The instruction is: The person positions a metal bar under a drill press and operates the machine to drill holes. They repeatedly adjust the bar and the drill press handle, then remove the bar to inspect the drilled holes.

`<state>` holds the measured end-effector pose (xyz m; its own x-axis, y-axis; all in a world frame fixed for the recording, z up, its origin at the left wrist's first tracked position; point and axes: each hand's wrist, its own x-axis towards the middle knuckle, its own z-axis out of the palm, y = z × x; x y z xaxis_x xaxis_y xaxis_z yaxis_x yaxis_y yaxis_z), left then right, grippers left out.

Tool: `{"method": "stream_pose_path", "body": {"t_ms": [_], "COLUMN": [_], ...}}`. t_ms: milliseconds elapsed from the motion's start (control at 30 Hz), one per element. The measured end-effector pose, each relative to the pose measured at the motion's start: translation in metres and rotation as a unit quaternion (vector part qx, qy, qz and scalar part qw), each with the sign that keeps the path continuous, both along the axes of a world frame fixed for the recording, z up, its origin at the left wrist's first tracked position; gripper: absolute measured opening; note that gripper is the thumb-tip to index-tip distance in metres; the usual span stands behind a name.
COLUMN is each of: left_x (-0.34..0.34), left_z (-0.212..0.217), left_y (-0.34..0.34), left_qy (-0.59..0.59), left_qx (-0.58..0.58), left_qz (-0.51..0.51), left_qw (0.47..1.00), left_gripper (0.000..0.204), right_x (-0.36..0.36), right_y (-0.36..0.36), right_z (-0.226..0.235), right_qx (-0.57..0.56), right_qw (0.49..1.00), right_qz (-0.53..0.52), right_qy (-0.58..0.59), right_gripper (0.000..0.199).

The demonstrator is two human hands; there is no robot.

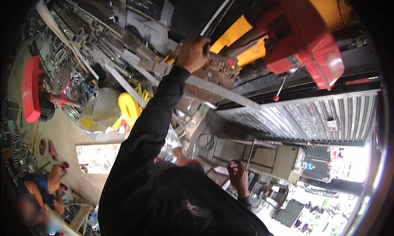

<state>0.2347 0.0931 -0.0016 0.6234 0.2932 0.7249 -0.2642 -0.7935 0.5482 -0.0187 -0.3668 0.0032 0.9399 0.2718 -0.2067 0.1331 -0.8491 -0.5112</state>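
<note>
My left hand (193,54), at the end of a black sleeve, reaches up to the worn brown worktable (213,74) of a red drill press (303,39). Its fingers are curled over at the table's edge; what they grip is hidden. A long square metal bar (221,90) runs across just below that hand. The press's lever (280,87), tipped with a red knob, hangs to the right. Lower down, away from the machine, my right hand (239,178) is raised with fingers loosely bent and apart, and no object shows in it.
Metal bars and offcuts (115,51) are heaped at upper left. Beside them lie a yellow ring-shaped thing (128,108) and a second red machine (32,89). Another person (43,189) sits at lower left near pink sandals (52,150). A corrugated metal shutter (295,117) stands right.
</note>
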Motion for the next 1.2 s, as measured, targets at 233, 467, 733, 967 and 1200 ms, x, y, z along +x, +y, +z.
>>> {"method": "stream_pose_path", "body": {"t_ms": [233,467,733,967,1200], "left_x": [-0.185,-0.355,-0.427,-0.414,-0.417], "left_z": [-0.069,-0.203,-0.293,-0.328,-0.329], "left_y": [-0.033,-0.104,-0.145,-0.179,-0.189], "left_qy": [0.084,0.332,0.425,0.417,0.431], "left_qx": [-0.082,-0.167,-0.245,-0.282,-0.298], "left_qz": [0.090,0.127,0.269,0.267,0.262], "left_qw": [0.989,0.920,0.829,0.822,0.810], "left_gripper": [0.012,0.018,0.009,0.009,0.010], "right_x": [0.091,0.317,0.473,0.455,0.489], "right_y": [0.047,0.047,0.027,0.054,0.079], "right_z": [-0.163,-0.460,-0.519,-0.474,-0.536], "right_qx": [0.051,0.072,-0.176,-0.162,-0.332], "right_qw": [0.981,0.955,0.950,0.969,0.922], "right_qz": [0.023,0.287,0.217,0.156,0.156], "right_qy": [0.186,0.003,-0.141,-0.098,-0.122], "right_gripper": [0.023,0.039,0.044,0.030,0.031]}}
